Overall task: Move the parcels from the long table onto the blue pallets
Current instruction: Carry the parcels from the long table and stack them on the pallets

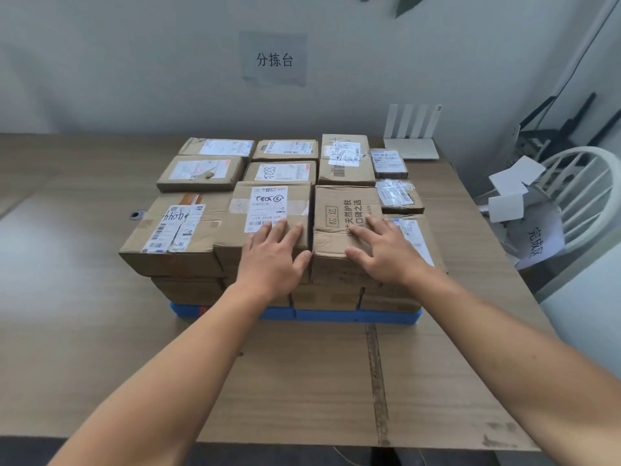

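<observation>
At frame centre, a person's left hand (274, 253) and right hand (379, 253), fingers spread flat and gripping nothing, press a labelled parcel (268, 203) and a printed parcel (342, 210) stacked on the blue pallet (353, 316) on the worktop (100, 331), apparently squaring the load; the next move likely calls for lifting clear to fetch more.

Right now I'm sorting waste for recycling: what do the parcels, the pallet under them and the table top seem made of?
The parcels look like matte brown corrugated cardboard: creased edges, tape, paper labels. The pallet looks like smooth blue plastic, though only its front edge shows. The table top is matte with wood grain, possibly laminate or printed board; a seam crosses it.
</observation>
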